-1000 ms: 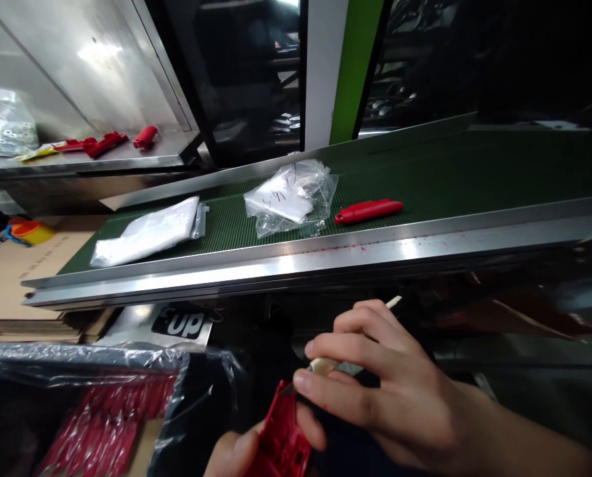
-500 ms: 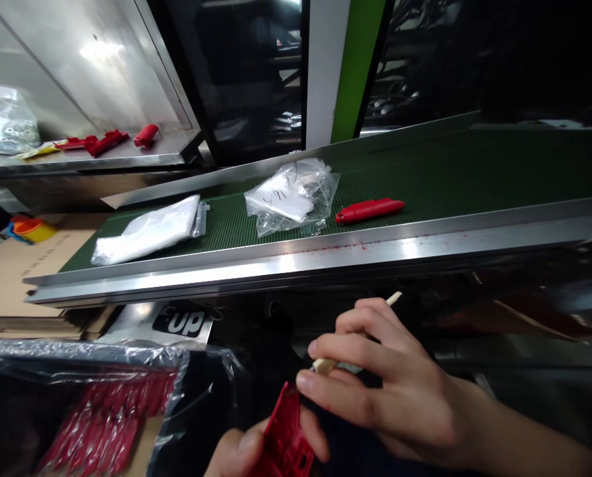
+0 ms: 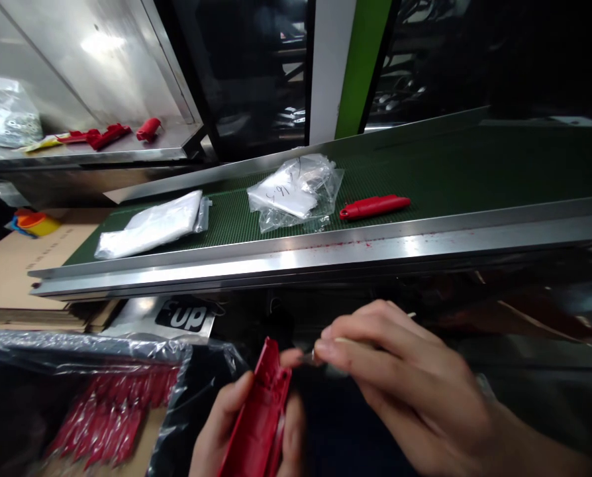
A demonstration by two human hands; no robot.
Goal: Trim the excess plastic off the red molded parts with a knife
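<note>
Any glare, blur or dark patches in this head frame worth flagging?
Head view: glare streaks along the steel conveyor rail and steel panel; right hand and red plastic part slightly soft; upper right background nearly black; straight edges bow from lens distortion.

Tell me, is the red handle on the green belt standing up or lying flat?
Lying flat. The red handle rests lengthwise on the green belt, just right of the clear plastic bag, with neither hand touching it.
</note>
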